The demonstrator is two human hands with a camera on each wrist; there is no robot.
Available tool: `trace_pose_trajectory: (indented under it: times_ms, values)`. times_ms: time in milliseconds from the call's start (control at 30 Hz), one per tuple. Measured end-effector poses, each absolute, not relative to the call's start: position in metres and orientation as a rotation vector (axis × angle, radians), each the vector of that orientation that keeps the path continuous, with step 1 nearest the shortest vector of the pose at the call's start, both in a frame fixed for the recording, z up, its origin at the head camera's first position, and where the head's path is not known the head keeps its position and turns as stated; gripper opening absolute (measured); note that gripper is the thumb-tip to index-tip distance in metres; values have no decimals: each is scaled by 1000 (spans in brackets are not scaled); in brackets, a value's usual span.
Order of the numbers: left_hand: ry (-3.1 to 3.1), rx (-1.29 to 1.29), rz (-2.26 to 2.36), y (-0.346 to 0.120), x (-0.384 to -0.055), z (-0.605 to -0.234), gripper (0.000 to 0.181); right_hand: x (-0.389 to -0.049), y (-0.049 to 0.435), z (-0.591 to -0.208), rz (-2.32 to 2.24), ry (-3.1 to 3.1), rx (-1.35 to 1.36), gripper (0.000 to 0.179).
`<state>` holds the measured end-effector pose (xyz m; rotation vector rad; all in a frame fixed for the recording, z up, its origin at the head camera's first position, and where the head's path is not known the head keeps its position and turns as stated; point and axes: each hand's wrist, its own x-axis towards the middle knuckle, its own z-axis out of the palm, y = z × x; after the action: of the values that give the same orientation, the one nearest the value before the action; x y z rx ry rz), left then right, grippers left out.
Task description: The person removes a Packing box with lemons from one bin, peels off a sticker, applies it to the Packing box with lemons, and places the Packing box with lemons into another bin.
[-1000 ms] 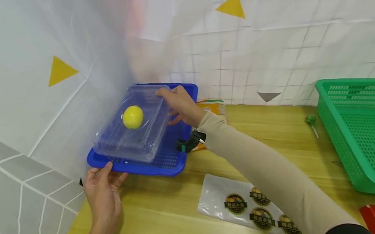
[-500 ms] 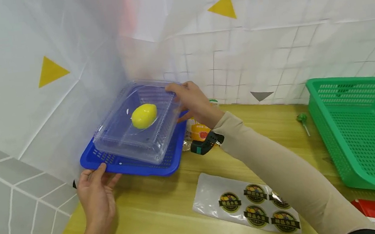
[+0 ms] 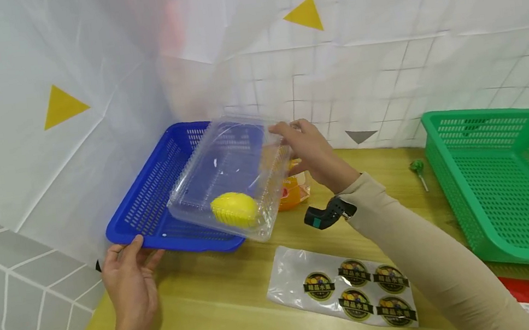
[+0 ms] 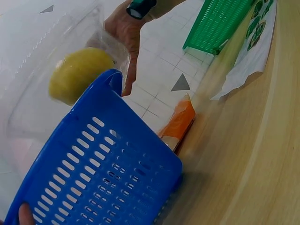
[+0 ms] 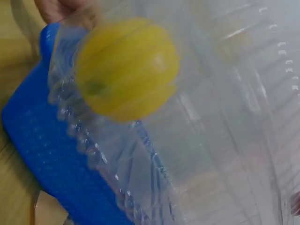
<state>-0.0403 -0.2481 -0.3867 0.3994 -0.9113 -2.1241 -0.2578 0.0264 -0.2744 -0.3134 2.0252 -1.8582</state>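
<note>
"Where's the box (image 3: 237,163)?"
"Held above the right part of the basket (image 3: 145,188), its left and right sides running from near left to far right."
"And the lemon (image 3: 234,210)?"
"Inside, at the box's near end; its long axis runs left to right, right tip slightly nearer."
"The hands?"
"The right hand (image 3: 315,153) pinches the box's far right edge; the left hand (image 3: 131,286) pinches the basket's near left rim, thumb on top."

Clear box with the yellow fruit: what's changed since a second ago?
The right hand moved the clear box rightward, partly past the blue basket; the yellow fruit shifted toward the box's near side. The left hand still holds the basket; nothing was let go.
</note>
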Motion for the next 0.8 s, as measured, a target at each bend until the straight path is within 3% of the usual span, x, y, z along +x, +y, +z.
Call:
trace_pose_trajectory:
  times_ms: [800]
  values:
    - [-832, 393, -2147, -248, -42, -385, 14, -249, 103, -287, -1927, 2107, -276, 72]
